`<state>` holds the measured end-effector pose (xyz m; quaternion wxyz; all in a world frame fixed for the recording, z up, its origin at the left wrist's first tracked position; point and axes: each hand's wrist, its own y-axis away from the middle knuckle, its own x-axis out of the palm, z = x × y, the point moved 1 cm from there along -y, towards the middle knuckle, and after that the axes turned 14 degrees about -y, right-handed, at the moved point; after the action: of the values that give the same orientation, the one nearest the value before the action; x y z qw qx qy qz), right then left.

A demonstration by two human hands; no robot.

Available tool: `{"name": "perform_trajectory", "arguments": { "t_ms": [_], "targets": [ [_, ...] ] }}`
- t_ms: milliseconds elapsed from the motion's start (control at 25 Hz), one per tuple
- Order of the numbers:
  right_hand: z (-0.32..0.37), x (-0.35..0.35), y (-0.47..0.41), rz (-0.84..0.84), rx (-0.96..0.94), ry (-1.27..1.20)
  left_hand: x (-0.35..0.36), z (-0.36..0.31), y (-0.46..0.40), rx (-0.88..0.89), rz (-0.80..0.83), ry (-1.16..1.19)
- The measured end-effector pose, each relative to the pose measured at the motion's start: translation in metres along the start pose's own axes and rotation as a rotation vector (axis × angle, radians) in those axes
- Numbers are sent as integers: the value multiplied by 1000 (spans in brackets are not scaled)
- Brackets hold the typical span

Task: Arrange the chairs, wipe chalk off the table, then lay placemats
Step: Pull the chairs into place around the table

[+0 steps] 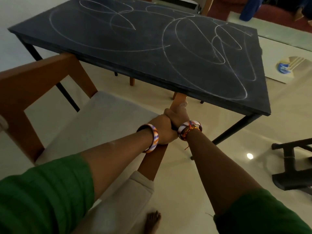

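Wooden chair (38, 92) frame gripped beneath both hands (170, 124).

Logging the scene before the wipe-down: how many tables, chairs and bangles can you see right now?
Tables: 1, the black table, chalk marks on top.
Chairs: 3, the near chair gripped by the left hand and right hand, a second chair at the far side, and a dark chair at the right edge.
Bangles: 2, the left bangle, the right bangle.
Total: 6
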<state>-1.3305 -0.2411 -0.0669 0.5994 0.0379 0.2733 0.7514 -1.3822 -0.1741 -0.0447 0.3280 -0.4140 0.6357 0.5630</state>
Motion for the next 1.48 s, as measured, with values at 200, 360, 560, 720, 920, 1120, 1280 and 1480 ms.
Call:
{"name": "perform_trajectory", "arguments": {
  "t_ms": [200, 360, 560, 720, 920, 1120, 1280, 1480],
  "targets": [
    [2, -19, -23, 22, 2, -11, -6, -20, -14, -131, -82, 165],
    [3, -27, -15, 104, 30, -181, -16, -24, -6, -111, -118, 175],
    [-2, -34, 36, 208, -161, 194, -13, -32, 44, -147, -97, -11],
    [-18, -32, 103, 298, -473, 664, -1, -22, 133, -248, 0, -161],
    [-38, -16, 193, 383, -869, 651, 20, -6, 265, -469, -155, -305],
    [-33, 17, 245, 457, -1097, 577, 48, 7, 311, -587, -467, -486],
    [-29, 26, 221, 388, -1052, 500, 53, 11, 303, -561, -529, -578],
    [-32, 33, 205, 274, -1079, 341, 46, 22, 295, -487, -532, -668]
  ]
}}
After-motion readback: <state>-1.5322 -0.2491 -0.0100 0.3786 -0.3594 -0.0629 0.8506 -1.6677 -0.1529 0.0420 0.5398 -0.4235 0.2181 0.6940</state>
